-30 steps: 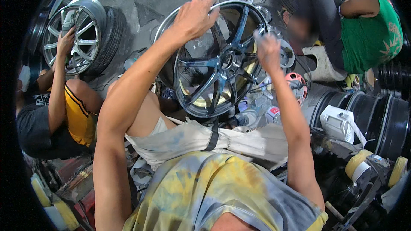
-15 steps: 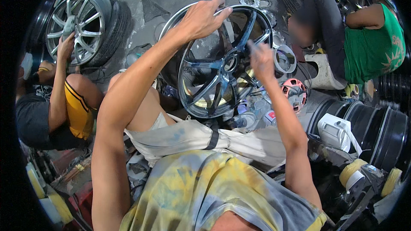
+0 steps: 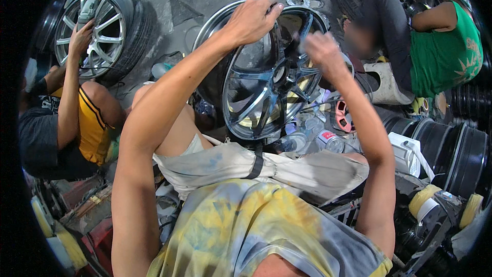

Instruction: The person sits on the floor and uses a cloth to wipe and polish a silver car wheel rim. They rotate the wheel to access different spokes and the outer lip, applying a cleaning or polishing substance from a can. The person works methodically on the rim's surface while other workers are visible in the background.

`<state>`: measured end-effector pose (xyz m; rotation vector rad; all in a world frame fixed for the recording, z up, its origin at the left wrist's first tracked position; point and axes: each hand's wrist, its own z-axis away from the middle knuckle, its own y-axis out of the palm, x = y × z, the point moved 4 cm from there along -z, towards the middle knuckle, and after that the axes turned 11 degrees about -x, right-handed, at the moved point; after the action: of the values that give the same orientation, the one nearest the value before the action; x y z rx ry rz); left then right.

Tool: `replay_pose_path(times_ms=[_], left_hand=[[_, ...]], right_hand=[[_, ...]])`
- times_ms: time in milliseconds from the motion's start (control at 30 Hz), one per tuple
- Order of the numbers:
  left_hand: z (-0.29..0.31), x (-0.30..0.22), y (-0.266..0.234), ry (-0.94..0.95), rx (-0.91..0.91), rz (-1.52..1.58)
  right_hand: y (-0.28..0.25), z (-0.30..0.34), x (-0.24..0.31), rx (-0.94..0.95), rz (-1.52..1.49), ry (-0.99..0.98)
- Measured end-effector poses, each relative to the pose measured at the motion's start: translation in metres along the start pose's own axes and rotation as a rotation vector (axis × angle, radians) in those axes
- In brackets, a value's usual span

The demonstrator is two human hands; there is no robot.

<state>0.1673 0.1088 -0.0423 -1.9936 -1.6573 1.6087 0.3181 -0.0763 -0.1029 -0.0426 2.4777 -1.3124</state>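
Observation:
A five-spoke wheel rim, glossy black with bluish spokes, stands tilted in front of my legs. My left hand is closed over its upper edge, fingertips curled toward the inside. Over the right-hand spokes hovers my right hand, fingers bent together and blurred by motion. A small greyish thing shows at its fingertips, too smeared to name. Whether that hand touches the spoke I cannot tell.
At left, a person's hand holds a grey power tool against a silver wheel. Another person in a green shirt sits at right. Black rims, a white box-shaped device and a clear jar lie nearby.
My right hand has moved right and slightly up. The wheel rim has turned a little and shifted right, my left hand with it. The person at left has raised the power tool.

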Motion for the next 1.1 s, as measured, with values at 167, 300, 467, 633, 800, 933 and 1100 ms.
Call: replay_pose_path(times_ms=[167,300,467,633,800,933,1100], left_hand=[[0.0,0.008,0.0,0.041,-0.027,-0.032],[-0.001,0.011,-0.002,0.068,-0.043,-0.079],[0.0,0.007,-0.003,0.032,-0.001,-0.063],[0.002,0.003,-0.003,0.065,-0.04,-0.077],[0.0,0.004,-0.007,0.059,-0.007,-0.091],[0.001,0.005,-0.004,0.111,-0.05,-0.105],[0.001,0.004,-0.01,0.05,0.002,-0.108]], right_hand=[[-0.013,-0.03,-0.015,-0.058,-0.065,0.087],[-0.006,-0.005,0.023,0.076,-0.069,-0.141],[-0.006,-0.035,0.003,0.182,-0.001,0.066],[-0.012,-0.022,0.009,0.101,-0.119,-0.055],[0.005,-0.003,0.006,-0.068,-0.134,0.112],[0.012,0.01,0.009,-0.086,-0.033,0.064],[0.015,-0.009,-0.012,-0.256,-0.03,0.28]])
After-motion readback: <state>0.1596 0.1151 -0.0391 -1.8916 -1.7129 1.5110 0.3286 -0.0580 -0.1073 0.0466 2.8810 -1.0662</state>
